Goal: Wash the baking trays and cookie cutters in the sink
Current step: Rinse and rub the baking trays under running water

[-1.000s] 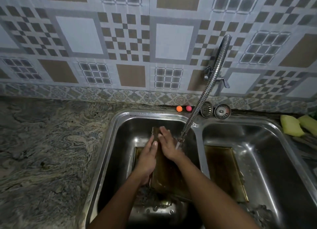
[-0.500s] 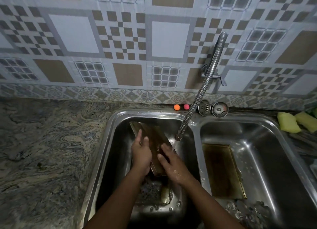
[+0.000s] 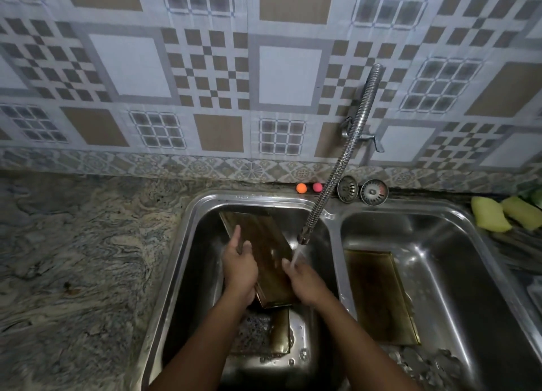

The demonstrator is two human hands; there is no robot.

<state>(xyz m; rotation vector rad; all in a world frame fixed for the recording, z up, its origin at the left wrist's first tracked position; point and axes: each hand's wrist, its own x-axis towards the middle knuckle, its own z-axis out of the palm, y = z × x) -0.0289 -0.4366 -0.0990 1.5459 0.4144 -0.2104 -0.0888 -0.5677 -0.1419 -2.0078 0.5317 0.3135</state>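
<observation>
Evidently for rinsing, baking tray (image 3: 265, 244) was held tilted in left basin (image 3: 192, 214) under faucet (image 3: 303, 238) stream, its edge clasped by left hand (image 3: 239, 266); grasp of right hand (image 3: 305, 280) could not be told.

Back wall (image 3: 290, 76) tiled in a geometric pattern: plain white and tan squares, tan-and-white checkers and small grid panels, all framed in grey, with a narrow border strip (image 3: 146, 164) of ornate floral tiles along its foot. Tabletop (image 3: 73, 258) is swirled grey-and-cream stone, meeting the wall at a dark seam. Light dim and cool; a flexible metal tap (image 3: 352, 141) is mounted on the wall at right.
</observation>
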